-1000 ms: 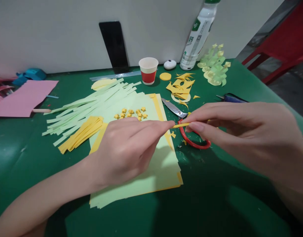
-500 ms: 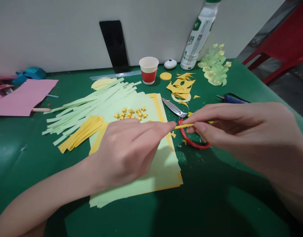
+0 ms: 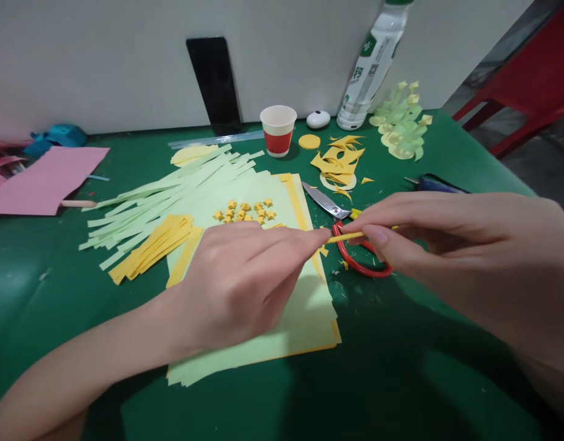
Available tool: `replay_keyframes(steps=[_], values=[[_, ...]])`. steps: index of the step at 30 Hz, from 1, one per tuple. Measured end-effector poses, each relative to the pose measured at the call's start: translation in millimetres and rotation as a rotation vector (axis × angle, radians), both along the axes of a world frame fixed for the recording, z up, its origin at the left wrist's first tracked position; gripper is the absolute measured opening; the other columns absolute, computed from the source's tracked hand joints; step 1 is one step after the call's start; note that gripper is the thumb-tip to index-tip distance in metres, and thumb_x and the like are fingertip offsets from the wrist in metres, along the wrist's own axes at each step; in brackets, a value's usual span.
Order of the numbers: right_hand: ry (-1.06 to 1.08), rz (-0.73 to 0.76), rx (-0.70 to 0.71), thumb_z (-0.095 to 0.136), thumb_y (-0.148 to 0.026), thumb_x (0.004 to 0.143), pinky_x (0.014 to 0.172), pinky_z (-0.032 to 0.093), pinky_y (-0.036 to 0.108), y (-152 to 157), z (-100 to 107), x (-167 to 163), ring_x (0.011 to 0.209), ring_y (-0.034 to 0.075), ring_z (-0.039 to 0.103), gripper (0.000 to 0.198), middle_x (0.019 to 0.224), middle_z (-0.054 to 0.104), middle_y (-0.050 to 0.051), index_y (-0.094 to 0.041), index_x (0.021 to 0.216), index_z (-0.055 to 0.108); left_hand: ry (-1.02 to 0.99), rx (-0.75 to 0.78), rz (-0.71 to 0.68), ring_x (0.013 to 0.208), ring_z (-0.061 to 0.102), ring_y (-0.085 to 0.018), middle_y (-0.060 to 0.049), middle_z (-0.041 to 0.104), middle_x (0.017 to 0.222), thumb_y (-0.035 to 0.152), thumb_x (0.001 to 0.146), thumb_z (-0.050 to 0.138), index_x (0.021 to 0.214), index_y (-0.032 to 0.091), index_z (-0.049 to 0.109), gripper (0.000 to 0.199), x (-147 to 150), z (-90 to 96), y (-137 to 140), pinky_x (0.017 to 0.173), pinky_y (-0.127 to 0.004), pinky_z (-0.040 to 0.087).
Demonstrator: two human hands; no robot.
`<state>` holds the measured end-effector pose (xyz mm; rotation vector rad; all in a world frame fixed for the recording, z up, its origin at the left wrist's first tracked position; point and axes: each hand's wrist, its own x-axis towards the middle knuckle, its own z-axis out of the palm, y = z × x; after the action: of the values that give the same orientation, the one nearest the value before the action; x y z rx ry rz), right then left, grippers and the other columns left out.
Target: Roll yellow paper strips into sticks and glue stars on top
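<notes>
A thin yellow paper strip (image 3: 346,237) stretches edge-on between my two hands. My left hand (image 3: 249,275) pinches one end between closed fingertips, above a stack of pale green paper sheets (image 3: 291,324). On the other side my right hand (image 3: 452,245) grips the strip between thumb and fingers. Beneath the right fingertips lie scissors (image 3: 365,269) with red handles, partly covered. Small folded yellow paper stars (image 3: 245,211) sit on the sheets just beyond my left hand. Left of that hand are a bundle of yellow paper strips (image 3: 151,248) and a fan of pale green strips (image 3: 171,190).
At the back stand a red-and-white paper cup (image 3: 278,135), a leaning phone (image 3: 215,86) and a white bottle (image 3: 374,67). Yellow paper scraps (image 3: 339,162) lie beyond the scissors, paper flowers (image 3: 401,122) at the right. Pink paper (image 3: 47,177) is at the left.
Almost nothing differs. My right hand has shifted very slightly to the right, with the strip still held between both hands.
</notes>
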<state>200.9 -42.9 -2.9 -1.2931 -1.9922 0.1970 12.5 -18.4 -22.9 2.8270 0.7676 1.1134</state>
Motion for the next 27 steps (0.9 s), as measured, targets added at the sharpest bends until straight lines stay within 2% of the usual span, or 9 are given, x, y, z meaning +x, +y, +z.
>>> replay_keyframes(steps=[9, 14, 19, 27], values=[[0.029, -0.140, -0.017, 0.058, -0.017, 0.075, 0.045, 0.037, 0.018, -3.8, 0.4, 3.9, 0.051, 0.005, 0.051, 0.012, 0.063, 0.063, -0.004, -0.018, 0.064, 0.063, -0.032, -0.037, 0.005, 0.059, 0.064, -0.010, 0.000, 0.073, 0.073, 0.007, 0.079, 0.055, 0.092, 0.013, 0.064, 0.017, -1.4, 0.9, -1.5, 0.050, -0.022, 0.044], [0.005, -0.017, 0.049, 0.056, -0.016, 0.078, 0.045, 0.039, 0.016, -1.2, -3.1, 4.6, 0.052, 0.003, 0.050, 0.014, 0.064, 0.062, -0.007, -0.019, 0.065, 0.061, -0.006, -0.003, 0.027, 0.057, 0.063, -0.009, 0.001, 0.072, 0.071, 0.007, 0.080, 0.054, 0.092, 0.014, 0.064, 0.016, 0.2, 1.7, -1.0, 0.048, -0.020, 0.042], [-0.080, 0.031, 0.136, 0.059, -0.012, 0.076, 0.047, 0.040, 0.012, -0.7, -4.5, 2.4, 0.053, 0.000, 0.049, 0.012, 0.063, 0.061, -0.009, -0.020, 0.067, 0.059, 0.034, 0.071, 0.027, 0.059, 0.064, -0.008, 0.000, 0.072, 0.069, 0.007, 0.081, 0.052, 0.091, 0.011, 0.065, 0.016, -1.3, 2.5, -1.4, 0.047, -0.020, 0.039], [-0.247, 0.063, 0.330, 0.062, -0.012, 0.076, 0.059, 0.045, 0.013, 0.1, -3.3, 4.2, 0.064, 0.003, 0.059, 0.010, 0.067, 0.064, -0.004, -0.016, 0.067, 0.060, 0.079, 0.147, -0.008, 0.053, 0.062, -0.009, -0.001, 0.072, 0.067, 0.006, 0.081, 0.049, 0.090, 0.010, 0.066, 0.020, -2.1, 3.6, 1.2, 0.045, -0.023, 0.036]])
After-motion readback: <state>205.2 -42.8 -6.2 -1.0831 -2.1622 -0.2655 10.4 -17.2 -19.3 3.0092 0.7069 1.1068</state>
